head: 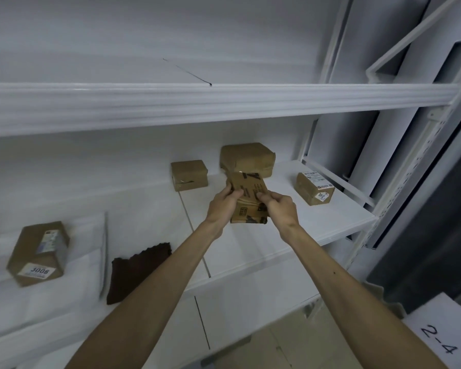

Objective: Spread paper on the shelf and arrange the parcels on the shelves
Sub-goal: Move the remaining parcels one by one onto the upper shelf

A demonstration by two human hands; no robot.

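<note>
I read both hands as closed on one held parcel [248,198]: the left hand [222,202] grips its left edge and the right hand [280,206] pinches its right edge, fingers curled over the printed face. The parcel is held above the middle shelf [330,227]; I cannot tell whether its lower edge touches the surface. Directly beyond the grip stands a large parcel [246,158], nearly touching the held one in this view. Beyond and to the left of the grip sits a small parcel [189,175]; to the right, a labelled parcel [314,187]. Well to the left and nearer me, a fifth parcel [39,253] rests on white paper [88,235], with a dark cloth [139,270] beside that sheet. I judge the papering at least partly done and arranging under way: four parcels placed, one in hand. The upper shelf [224,105] carries no parcels in view.
</note>
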